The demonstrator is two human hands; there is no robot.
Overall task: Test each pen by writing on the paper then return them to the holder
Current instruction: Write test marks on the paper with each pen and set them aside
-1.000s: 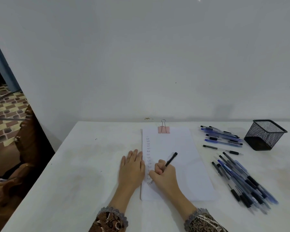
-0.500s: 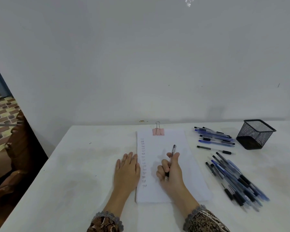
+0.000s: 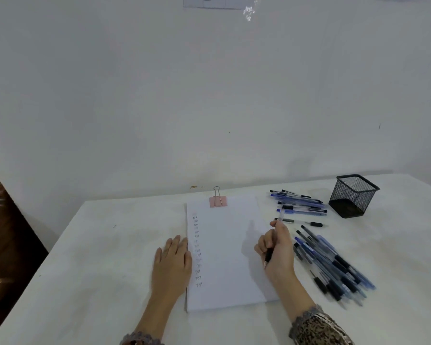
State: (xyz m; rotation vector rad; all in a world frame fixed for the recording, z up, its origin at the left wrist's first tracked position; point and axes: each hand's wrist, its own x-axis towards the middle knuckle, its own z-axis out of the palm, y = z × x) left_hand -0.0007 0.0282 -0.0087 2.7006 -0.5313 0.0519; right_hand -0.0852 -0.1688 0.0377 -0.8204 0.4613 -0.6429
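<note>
the right hand (image 3: 276, 250) has left its writing spot at the left margin and swung across to the right edge of the sheet, curled around a black-gripped pen with a clear barrel (image 3: 274, 241); a second ago the tip was down by the column of words, now the pen stands nearly upright in the fist with its tip pointing down and off the page, the capless upper end poking out above the thumb. the fingers are wrapped round the pen rather than set in a writing pinch, which reads as a test finished and the pen being carried away. the left hand (image 3: 172, 262) has not budged: flat, fingers spread a little, pressed on the white table (image 3: 97, 270) with its fingertips touching the left edge of the white paper pad held by a pink binder clip (image 3: 224, 250). the column of small handwritten "test" words (image 3: 197, 250) runs down the left margin. just beside the right hand lies the near heap of blue and black pens (image 3: 334, 265), a second smaller row of pens (image 3: 299, 202) sits further back, and the black wire-mesh square holder (image 3: 353, 195) stands beyond them, well apart and seemingly empty. the next move is probably to set this pen down or reach it to the holder.
</note>
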